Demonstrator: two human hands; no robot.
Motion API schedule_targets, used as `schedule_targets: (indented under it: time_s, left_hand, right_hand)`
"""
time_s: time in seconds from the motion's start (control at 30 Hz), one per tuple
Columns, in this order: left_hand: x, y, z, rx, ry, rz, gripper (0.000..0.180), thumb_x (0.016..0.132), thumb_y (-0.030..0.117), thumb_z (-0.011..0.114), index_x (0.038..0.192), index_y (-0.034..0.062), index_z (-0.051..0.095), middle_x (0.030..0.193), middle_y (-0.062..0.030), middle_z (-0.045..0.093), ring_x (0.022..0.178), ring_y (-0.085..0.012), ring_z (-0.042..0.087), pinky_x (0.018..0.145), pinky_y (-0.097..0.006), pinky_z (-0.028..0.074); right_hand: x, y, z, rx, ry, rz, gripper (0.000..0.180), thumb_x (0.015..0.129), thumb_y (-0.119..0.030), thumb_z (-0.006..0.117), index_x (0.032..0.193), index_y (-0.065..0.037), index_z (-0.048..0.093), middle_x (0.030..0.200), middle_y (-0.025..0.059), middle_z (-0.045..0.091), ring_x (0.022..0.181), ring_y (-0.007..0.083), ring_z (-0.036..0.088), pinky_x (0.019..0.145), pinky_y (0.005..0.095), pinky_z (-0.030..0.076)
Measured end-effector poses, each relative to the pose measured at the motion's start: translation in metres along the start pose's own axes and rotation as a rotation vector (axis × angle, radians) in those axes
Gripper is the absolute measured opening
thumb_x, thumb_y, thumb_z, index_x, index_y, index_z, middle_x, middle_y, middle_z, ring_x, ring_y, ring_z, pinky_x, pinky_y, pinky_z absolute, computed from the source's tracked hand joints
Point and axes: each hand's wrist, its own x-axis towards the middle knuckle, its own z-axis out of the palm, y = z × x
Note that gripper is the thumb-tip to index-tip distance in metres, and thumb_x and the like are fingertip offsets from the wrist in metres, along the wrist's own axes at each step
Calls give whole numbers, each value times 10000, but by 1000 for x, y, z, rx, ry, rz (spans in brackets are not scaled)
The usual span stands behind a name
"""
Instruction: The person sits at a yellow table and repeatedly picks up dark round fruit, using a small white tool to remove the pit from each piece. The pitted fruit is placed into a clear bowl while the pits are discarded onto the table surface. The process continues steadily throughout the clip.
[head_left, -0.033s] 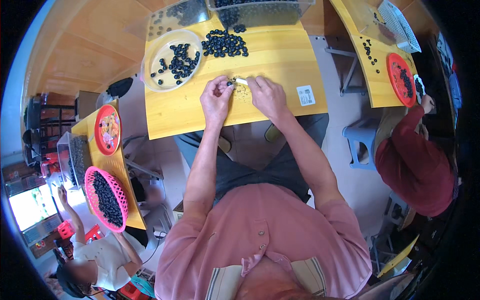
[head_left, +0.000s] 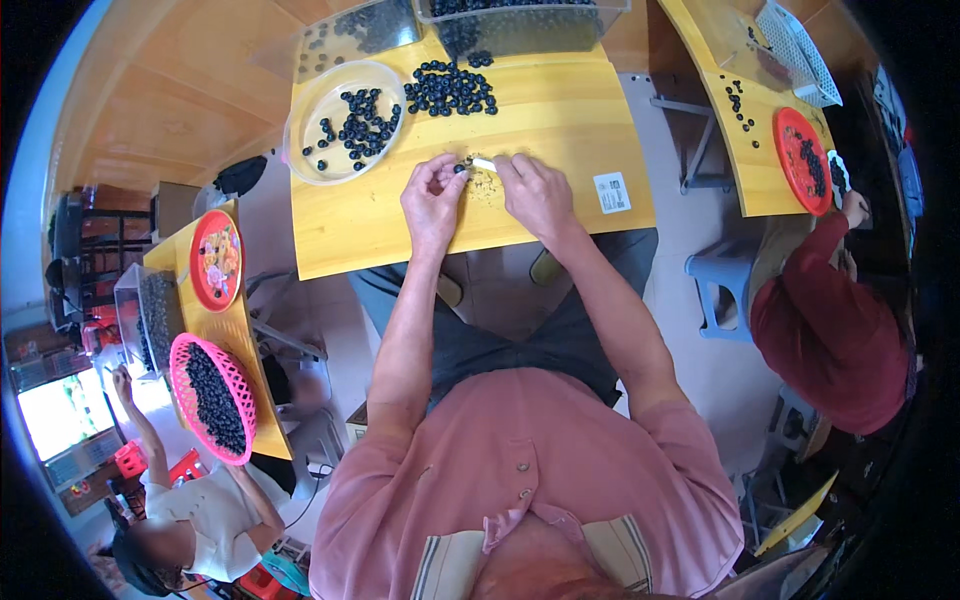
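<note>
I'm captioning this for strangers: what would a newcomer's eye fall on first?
Probably the middle of the yellow table, where the left hand pinches a dark round piece and the right hand grips a slim pale tool. Beyond them lies a pile of similar dark pieces. To the left, a bright pink basket holds many small dark pieces.

There are two hands: a left hand (head_left: pixel 432 200) and a right hand (head_left: pixel 540 200). One dark ball (head_left: pixel 460 168) is in the left fingers (head_left: pixel 440 166), one white stick (head_left: pixel 483 163) in the right fingers (head_left: pixel 514 172). Past the fingers are one round clear bowl (head_left: pixel 318 92) and one heap of dark balls (head_left: pixel 450 90), too crowded to count. One white sticker (head_left: pixel 612 193) is right of the fingers. There are three yellow tables: one under the fingers (head_left: pixel 560 120), one far left (head_left: pixel 266 425), one far right (head_left: pixel 745 185). Two red plates, one each side (head_left: pixel 197 275) (head_left: pixel 786 150). One pink basket (head_left: pixel 240 385), far left.
</note>
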Motion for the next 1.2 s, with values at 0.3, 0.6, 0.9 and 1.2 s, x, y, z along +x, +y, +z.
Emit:
schedule_targets:
  time_s: [0.3,0.6,0.9,1.2]
  left_hand:
    - [15,19,-35,255,114,295,151,923,17,810,1073,13,790,1044,-62,723,895,-133,677,824,-280,565]
    - [94,67,-87,685,210,636,272,903,-36,756,1166,34,756,1105,-152,732,915,-303,727,814,-386,601]
    - [105,23,3,1068,-201,462,239,942,38,706,1176,30,754,1119,-192,699,1011,-408,714,915,-500,580]
    - [94,23,2,1037,-198,432,221,937,96,733,1149,39,743,1058,-193,684,968,-404,727,863,-506,600]
  right_hand:
    - [1,0,-2,36,-17,31,228,870,-41,662,1092,-61,712,866,96,668,813,300,724,678,459,608]
    - [3,-2,-3,32,-11,14,229,866,-30,682,1089,-57,723,821,90,648,775,278,724,641,439,601]
    - [3,-1,-7,41,-3,22,208,844,-47,651,1044,-57,708,854,93,668,819,292,732,681,443,621]
    - [-2,2,1,27,35,15,249,835,-23,671,1072,-65,736,838,77,653,756,271,722,636,428,607]
